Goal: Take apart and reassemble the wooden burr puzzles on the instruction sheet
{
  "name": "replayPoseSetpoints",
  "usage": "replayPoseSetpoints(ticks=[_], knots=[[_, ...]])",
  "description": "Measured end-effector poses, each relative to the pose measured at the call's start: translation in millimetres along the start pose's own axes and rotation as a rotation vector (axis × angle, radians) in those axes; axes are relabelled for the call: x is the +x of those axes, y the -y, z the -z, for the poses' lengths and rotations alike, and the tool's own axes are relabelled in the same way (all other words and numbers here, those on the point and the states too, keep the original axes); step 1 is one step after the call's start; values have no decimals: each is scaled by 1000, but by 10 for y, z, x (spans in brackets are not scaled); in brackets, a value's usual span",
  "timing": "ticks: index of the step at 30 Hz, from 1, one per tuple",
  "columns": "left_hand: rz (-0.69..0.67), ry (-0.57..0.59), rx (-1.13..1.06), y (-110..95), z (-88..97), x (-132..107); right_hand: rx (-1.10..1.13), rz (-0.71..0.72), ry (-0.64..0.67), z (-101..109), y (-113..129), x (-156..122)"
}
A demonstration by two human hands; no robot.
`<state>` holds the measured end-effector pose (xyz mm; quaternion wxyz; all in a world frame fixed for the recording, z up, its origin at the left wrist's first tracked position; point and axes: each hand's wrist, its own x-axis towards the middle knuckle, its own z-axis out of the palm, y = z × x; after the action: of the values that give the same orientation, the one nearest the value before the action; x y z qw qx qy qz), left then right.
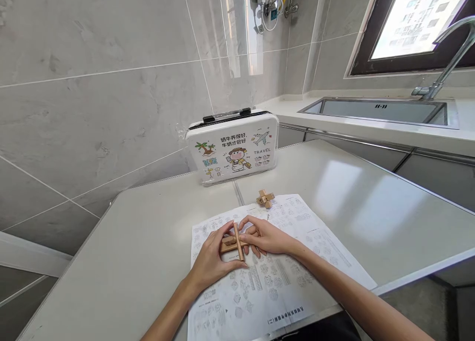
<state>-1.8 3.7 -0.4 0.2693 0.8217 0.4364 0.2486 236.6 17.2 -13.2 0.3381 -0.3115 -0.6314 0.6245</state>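
Several wooden puzzle sticks point(238, 242) are crossed together between my hands, just above a printed sheet point(297, 291). My left hand point(210, 254) curls round their left side, its fingers at the top of the upright stick and its thumb near the bottom. From the right, my right hand point(265, 234) pinches the pieces near the crossing with thumb and forefinger; its other fingers are bent beneath and partly hidden. An assembled wooden burr puzzle point(265, 198) rests at the sheet's far edge, beyond my right hand.
A white carrying case point(233, 148) with cartoon prints stands at the table's back, against the tiled wall. The light table point(133, 242) extends on both sides of the sheet. At the right back are a counter with a sink point(378, 111) and a tap point(441, 78).
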Motion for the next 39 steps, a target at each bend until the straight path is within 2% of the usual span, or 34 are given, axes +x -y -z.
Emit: replayPoseSetpoints(ticks=[4,13,20,26,31,39], knots=[[17,15,-25,17,6,1,-2,-2,-3,-1,-5,-5],[-48,23,-11,-53,40,40,-25,-19,-25,3,-1,-13],[-1,22,-87,65,12,40,-266,86,-144,-24,46,-42],[6,0,-147,27,28,35,-378,109,-114,-76,61,-57],[-38,-3,-182,-16,52,25,-439,112,-140,-96,41,-51],[-81,-26,-189,8,37,24,-450,156,-133,-104,39,-53]])
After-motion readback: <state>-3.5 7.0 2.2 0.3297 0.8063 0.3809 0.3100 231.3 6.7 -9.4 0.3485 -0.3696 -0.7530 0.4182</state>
